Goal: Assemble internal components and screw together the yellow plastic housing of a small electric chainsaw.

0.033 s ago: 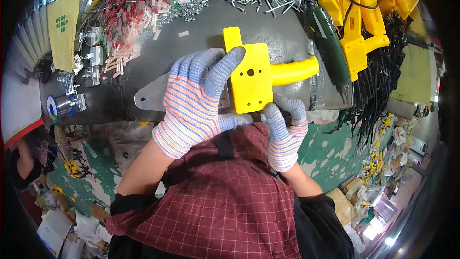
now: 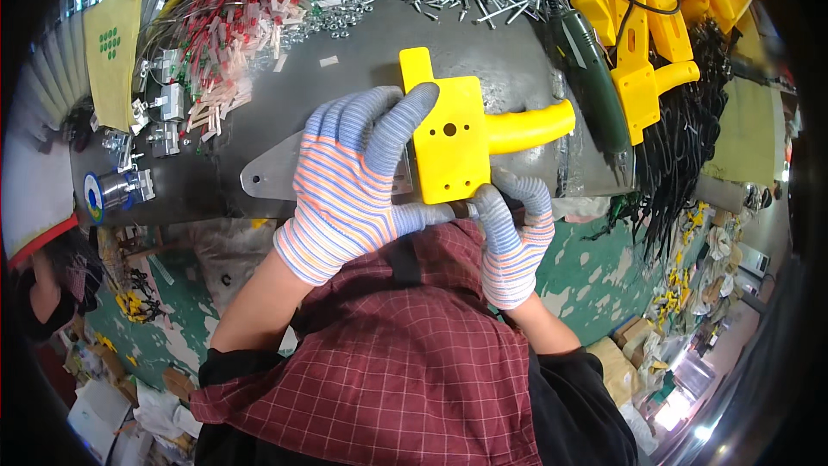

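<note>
1. Left gloved hand (image 2: 349,177): grips yellow handled housing (image 2: 453,155) by 9 o'clock edge.
2. Housing: between hands, 2 o'clock of left, 11 o'clock of right.
3. Right hand (image 2: 517,242): fingertips at 5 o'clock corner; can't tell if grasping.

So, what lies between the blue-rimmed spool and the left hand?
In the head view, going from the spool to the left hand: a small metal piece, bare dark tabletop, then a flat grey plate, partly covered by the hand.
</note>
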`<state>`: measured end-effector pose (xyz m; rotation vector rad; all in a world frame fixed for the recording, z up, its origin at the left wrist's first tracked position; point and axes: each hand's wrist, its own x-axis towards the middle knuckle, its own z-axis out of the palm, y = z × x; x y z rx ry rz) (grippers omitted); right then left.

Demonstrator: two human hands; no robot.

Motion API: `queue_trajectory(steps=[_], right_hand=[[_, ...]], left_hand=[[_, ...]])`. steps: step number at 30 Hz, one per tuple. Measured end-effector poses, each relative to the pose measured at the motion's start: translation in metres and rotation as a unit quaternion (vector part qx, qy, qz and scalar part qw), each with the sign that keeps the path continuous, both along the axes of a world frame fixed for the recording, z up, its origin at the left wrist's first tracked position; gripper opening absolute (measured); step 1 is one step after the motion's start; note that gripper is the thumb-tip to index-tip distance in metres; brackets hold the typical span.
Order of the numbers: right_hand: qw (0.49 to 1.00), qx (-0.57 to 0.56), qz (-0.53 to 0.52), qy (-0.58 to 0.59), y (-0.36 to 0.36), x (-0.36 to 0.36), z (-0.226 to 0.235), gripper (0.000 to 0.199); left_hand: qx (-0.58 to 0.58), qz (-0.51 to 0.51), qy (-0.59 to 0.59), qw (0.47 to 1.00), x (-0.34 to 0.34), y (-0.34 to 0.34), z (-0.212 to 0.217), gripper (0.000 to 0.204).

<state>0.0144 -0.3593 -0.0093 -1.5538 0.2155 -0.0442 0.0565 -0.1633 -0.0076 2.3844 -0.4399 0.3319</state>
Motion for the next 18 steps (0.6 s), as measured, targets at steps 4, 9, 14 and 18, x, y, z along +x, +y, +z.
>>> queue_trajectory(steps=[4, 9, 14, 18], right_hand=[[0.996, 0.034, 0.037, 0.069, -0.004, 0.008, 0.008, 0.018], [0.996, 0.041, 0.055, 0.052, -0.004, -0.003, 0.001, 0.023], [0.928, -0.327, 0.042, -0.175, -0.054, 0.037, 0.023, 0.024], [0.720, -0.656, 0.006, -0.224, -0.111, 0.115, 0.033, 0.039]], left_hand=[[0.037, -0.012, 0.007, 0.999, 0.000, 0.003, 0.005, 0.106], [0.058, -0.032, -0.021, 0.998, 0.004, 0.004, 0.008, 0.094], [0.060, -0.008, -0.026, 0.998, -0.003, 0.009, 0.006, 0.083], [0.063, -0.016, -0.027, 0.998, -0.004, 0.010, 0.004, 0.083]])
